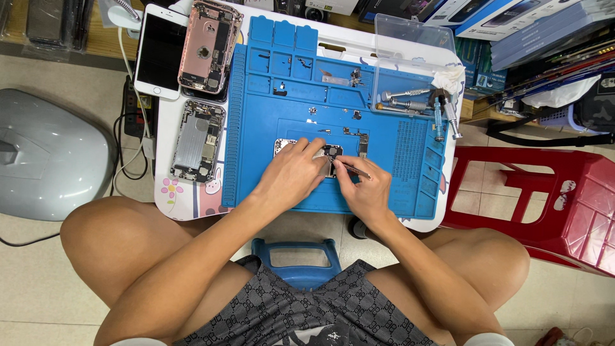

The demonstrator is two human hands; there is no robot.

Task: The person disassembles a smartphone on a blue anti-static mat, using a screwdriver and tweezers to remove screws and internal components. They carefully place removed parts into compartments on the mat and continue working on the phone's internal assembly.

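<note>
Here, lines about the small table and the two hands:

Left hand: the left hand (293,174) lies flat on top of the open phone (320,156), its fingers bent down over it and pressing it onto the mat.
Right hand: the right hand (365,189) has its fingers pinched shut around thin tweezers (354,169), and the tip points at the phone.
Open phone: it sits in the middle of the blue mat (269,122), mostly hidden under the left hand.
Small parts: tiny screws and bits lie on the mat just above the hands.
Screwdrivers: some silver screwdrivers (410,101) rest at the mat's top right.
Other phones: a white phone (160,51), a pink phone shell (209,46) and another opened phone (197,141) lie to the left of the mat.
Red stool: a red stool (544,198) stands on the right, well apart.
</note>
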